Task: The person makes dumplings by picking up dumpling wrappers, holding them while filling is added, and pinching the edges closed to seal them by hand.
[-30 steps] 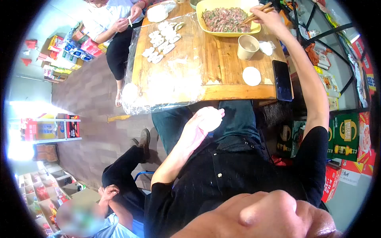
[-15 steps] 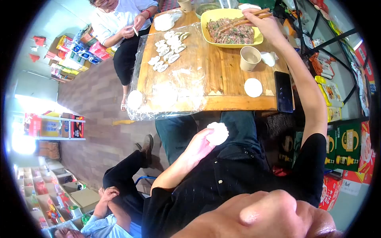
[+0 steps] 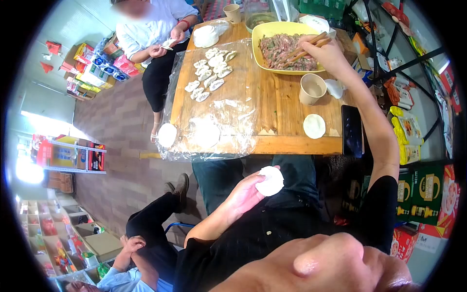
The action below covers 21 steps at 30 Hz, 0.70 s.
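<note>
My left hand (image 3: 244,195) is closed on a round white dumpling wrapper (image 3: 270,182), held over my lap below the table edge. In my right hand (image 3: 327,52) is a pair of chopsticks (image 3: 305,47), their tips down in the minced meat filling (image 3: 278,51). That filling, flecked with green, lies in a yellow bowl (image 3: 256,47) at the far right of the table. A paper cup (image 3: 312,89) stands just in front of the bowl. Another wrapper (image 3: 314,126) lies flat near the table's front edge.
Several folded dumplings (image 3: 210,73) rest on plastic film (image 3: 233,104) at the table's left. A stack of wrappers (image 3: 206,36) stands behind them. A phone (image 3: 351,130) lies at the right edge. One person (image 3: 155,29) holds a dumpling; another person (image 3: 131,265) sits lower left.
The chopstick tips have gone lower into the filling as my right hand moved down in view. The whole table appears slightly lower. My left hand still holds its wrapper, now turned flatter.
</note>
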### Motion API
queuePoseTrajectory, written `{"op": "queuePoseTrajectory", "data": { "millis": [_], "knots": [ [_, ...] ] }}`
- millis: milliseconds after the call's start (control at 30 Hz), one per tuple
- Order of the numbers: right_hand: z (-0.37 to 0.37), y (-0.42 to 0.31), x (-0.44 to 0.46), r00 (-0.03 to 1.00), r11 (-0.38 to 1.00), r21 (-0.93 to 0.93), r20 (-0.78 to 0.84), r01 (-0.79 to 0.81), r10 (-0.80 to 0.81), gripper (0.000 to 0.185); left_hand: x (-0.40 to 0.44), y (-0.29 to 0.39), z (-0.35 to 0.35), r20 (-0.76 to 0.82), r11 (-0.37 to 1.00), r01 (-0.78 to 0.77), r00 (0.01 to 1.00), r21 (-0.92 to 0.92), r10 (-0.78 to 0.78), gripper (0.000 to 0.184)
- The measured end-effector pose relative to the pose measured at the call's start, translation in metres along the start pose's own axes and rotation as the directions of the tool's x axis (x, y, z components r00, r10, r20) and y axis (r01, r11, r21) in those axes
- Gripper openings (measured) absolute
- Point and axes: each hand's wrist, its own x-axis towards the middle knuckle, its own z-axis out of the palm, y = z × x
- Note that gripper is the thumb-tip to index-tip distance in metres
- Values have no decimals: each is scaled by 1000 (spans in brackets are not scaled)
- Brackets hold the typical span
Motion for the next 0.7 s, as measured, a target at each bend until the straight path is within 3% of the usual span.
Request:
{"op": "queuePoseTrajectory", "data": {
  "millis": [33,100,167,200,300,367,433,500,700],
  "knots": [
    [3,2,0,999,999,53,-39,5,-3,22,0,2,2,2,1000,2,1000,-3,-2,54],
    [4,3,1,1000,1000,-9,-19,-15,15,23,1,4,3,2,1000,7,1000,0,-7,55],
    [8,9,2,996,979,196,-66,-48,62,23,1,4,3,1,1000,12,1000,4,-12,55],
    [6,10,1,996,979,197,-66,-48,63,23,1,3,1,-11,1000,4,1000,-4,-4,55],
    [-9,11,0,994,966,254,-104,55,-29,23,2,0,-5,-24,1000,-3,1000,-20,3,55],
    [-19,5,1,958,982,45,-231,185,-170,26,1,-1,-8,-24,1000,0,1000,-24,0,54],
    [-25,-5,-2,960,987,37,-241,155,-141,27,0,-2,-9,-23,1000,-3,1000,-23,2,54],
    [-28,-5,-2,979,994,-90,-188,67,-83,24,0,-1,-8,-23,1000,-4,1000,-19,4,55],
    [-26,5,-2,989,997,-4,-121,83,-83,25,0,-1,-5,-24,1000,-4,1000,-23,3,55]
  ]
}}
